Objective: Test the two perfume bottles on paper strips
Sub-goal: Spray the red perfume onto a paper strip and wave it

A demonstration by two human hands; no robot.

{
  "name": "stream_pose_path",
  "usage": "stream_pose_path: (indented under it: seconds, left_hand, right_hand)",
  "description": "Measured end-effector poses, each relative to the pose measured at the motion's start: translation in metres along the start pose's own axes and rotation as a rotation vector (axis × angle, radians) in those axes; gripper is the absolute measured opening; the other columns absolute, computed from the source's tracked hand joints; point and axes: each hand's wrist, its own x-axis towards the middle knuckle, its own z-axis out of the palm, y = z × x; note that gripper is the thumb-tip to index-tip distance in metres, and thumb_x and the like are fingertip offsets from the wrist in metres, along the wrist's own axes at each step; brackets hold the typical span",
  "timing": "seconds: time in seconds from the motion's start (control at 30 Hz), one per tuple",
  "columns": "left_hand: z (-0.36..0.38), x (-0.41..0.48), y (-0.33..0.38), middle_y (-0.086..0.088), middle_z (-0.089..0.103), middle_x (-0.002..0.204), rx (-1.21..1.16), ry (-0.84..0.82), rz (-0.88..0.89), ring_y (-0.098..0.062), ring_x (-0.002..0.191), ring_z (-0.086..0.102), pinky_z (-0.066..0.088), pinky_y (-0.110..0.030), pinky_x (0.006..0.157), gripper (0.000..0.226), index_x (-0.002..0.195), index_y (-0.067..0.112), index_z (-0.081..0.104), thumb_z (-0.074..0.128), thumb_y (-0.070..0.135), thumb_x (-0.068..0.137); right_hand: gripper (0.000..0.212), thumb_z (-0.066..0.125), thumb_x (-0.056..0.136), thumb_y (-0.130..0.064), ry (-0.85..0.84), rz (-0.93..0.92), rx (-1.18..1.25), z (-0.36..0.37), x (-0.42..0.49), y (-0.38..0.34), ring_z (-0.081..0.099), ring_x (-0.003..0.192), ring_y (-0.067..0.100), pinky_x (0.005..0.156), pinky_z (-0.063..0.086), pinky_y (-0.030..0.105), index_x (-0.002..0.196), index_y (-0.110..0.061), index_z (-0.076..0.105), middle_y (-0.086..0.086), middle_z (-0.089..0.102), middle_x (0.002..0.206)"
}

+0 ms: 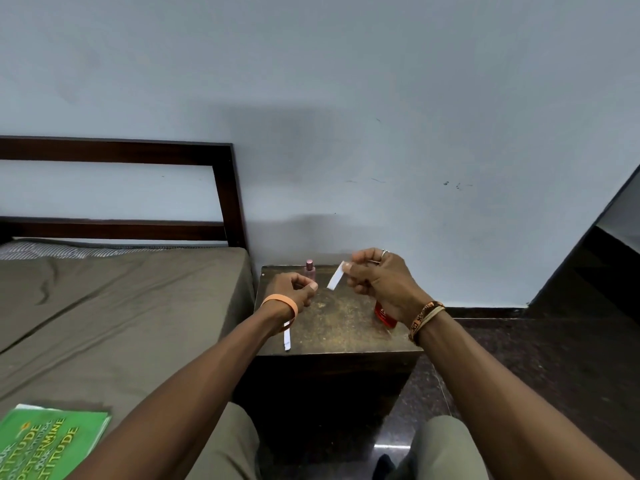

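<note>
The bed [121, 299] is filling the left of the frame, and the dark wooden side table [332, 327] is sitting at centre, just right of it. On the bed's lower-left corner a green book [48, 441] is lying; its cover is showing the words "ATTITUDE" and "DETERMINE", the rest being too skewed to read.

The right hand [377, 282] is hovering above the table's far right, pinching one end of a white paper strip [335, 276] between thumb and fingers so that it is hanging down to the left. The left hand [294, 289] is hovering just left of it, curled with thumb against fingers; I cannot tell whether it is holding anything.

A red bottle [385, 316] is standing mostly hidden beneath the right wrist; its label is showing white marks I cannot read. A small pink bottle [309, 266] is standing at the table's back edge, capped. A second strip [287, 337] is lying near the front-left edge.

Judging by this, the strip is being readied for a spray; the next move is probably calling for the free hand to take up a bottle and aim its nozzle at the hanging end.
</note>
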Motion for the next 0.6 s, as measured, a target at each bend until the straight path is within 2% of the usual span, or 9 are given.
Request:
stream_pose_path:
  seconds: [0.07, 0.13, 0.17, 0.2, 0.3, 0.33, 0.37, 0.47, 0.6]
  left_hand:
    - [0.001, 0.001, -0.001, -0.004, 0.063, 0.066, -0.007, -0.007, -0.003, -0.017, 0.057, 0.055, 0.046, -0.025, 0.052, 0.01, 0.077, 0.013, 0.063, 0.067, 0.012, 0.086]
    - [0.001, 0.002, -0.003, -0.005, 0.063, 0.067, -0.001, -0.011, -0.008, -0.017, 0.058, 0.056, 0.047, -0.026, 0.053, 0.01, 0.076, 0.013, 0.063, 0.066, 0.012, 0.086]
    - [0.001, 0.003, -0.005, -0.004, 0.064, 0.067, 0.008, -0.013, -0.01, -0.017, 0.059, 0.057, 0.048, -0.027, 0.054, 0.01, 0.076, 0.014, 0.063, 0.067, 0.013, 0.086]
    - [0.001, 0.004, -0.006, -0.004, 0.065, 0.067, 0.012, -0.013, -0.012, -0.017, 0.059, 0.057, 0.049, -0.028, 0.055, 0.01, 0.076, 0.014, 0.064, 0.067, 0.014, 0.086]
    - [0.001, 0.008, -0.012, -0.004, 0.065, 0.066, 0.022, 0.002, -0.021, -0.017, 0.059, 0.058, 0.052, -0.032, 0.061, 0.011, 0.075, 0.015, 0.065, 0.068, 0.016, 0.085]
    - [0.001, 0.009, -0.013, -0.005, 0.065, 0.067, 0.035, 0.003, -0.029, -0.017, 0.059, 0.059, 0.053, -0.033, 0.062, 0.01, 0.075, 0.016, 0.065, 0.069, 0.017, 0.085]
    - [0.001, 0.01, -0.016, -0.006, 0.066, 0.069, 0.042, 0.001, -0.037, -0.017, 0.06, 0.059, 0.053, -0.033, 0.063, 0.009, 0.077, 0.015, 0.065, 0.069, 0.018, 0.085]
    - [0.006, 0.013, -0.02, -0.008, 0.068, 0.073, 0.035, -0.008, -0.067, -0.016, 0.06, 0.06, 0.052, -0.029, 0.058, 0.008, 0.078, 0.015, 0.065, 0.069, 0.017, 0.085]
    - [0.016, 0.016, -0.02, -0.009, 0.067, 0.075, -0.047, -0.029, -0.112, -0.014, 0.058, 0.059, 0.05, -0.025, 0.054, 0.008, 0.078, 0.013, 0.064, 0.068, 0.013, 0.085]
  right_hand:
    - [0.017, 0.072, 0.081, 0.005, 0.024, 0.013, -0.111, -0.001, 0.004, 0.005, 0.064, 0.059, 0.02, 0.054, 0.053, 0.027, 0.09, -0.004, 0.061, 0.016, 0.069, 0.079]
    - [0.013, 0.069, 0.083, 0.006, -0.005, 0.06, -0.422, -0.002, 0.004, 0.016, 0.066, 0.059, 0.019, 0.054, 0.054, 0.028, 0.088, -0.004, 0.062, 0.016, 0.07, 0.078]
    - [0.012, 0.069, 0.084, 0.005, -0.012, 0.069, -0.491, -0.003, 0.005, 0.019, 0.067, 0.06, 0.019, 0.056, 0.056, 0.029, 0.088, -0.005, 0.063, 0.015, 0.07, 0.078]
    - [0.011, 0.069, 0.084, 0.005, -0.007, 0.059, -0.464, -0.005, 0.007, 0.021, 0.068, 0.063, 0.02, 0.06, 0.057, 0.031, 0.089, -0.004, 0.064, 0.015, 0.071, 0.08]
    - [0.016, 0.069, 0.085, 0.005, 0.016, 0.05, 0.014, -0.006, 0.013, 0.016, 0.068, 0.07, 0.025, 0.07, 0.06, 0.037, 0.097, -0.001, 0.061, 0.015, 0.071, 0.083]
    - [0.017, 0.069, 0.085, 0.005, 0.028, 0.056, 0.104, -0.007, 0.016, 0.017, 0.068, 0.069, 0.024, 0.07, 0.06, 0.037, 0.098, -0.001, 0.06, 0.014, 0.07, 0.081]
    - [0.017, 0.068, 0.084, 0.007, 0.045, 0.07, 0.067, -0.008, 0.018, 0.02, 0.067, 0.067, 0.023, 0.068, 0.06, 0.037, 0.097, -0.001, 0.06, 0.014, 0.069, 0.08]
    - [0.014, 0.065, 0.085, 0.01, 0.025, 0.155, -0.251, -0.011, 0.02, 0.041, 0.066, 0.063, 0.022, 0.062, 0.058, 0.034, 0.092, -0.002, 0.061, 0.015, 0.067, 0.078]
    - [0.013, 0.067, 0.086, 0.006, 0.031, 0.138, -0.291, -0.015, 0.035, 0.061, 0.068, 0.063, 0.019, 0.062, 0.059, 0.033, 0.095, -0.001, 0.062, 0.017, 0.069, 0.08]
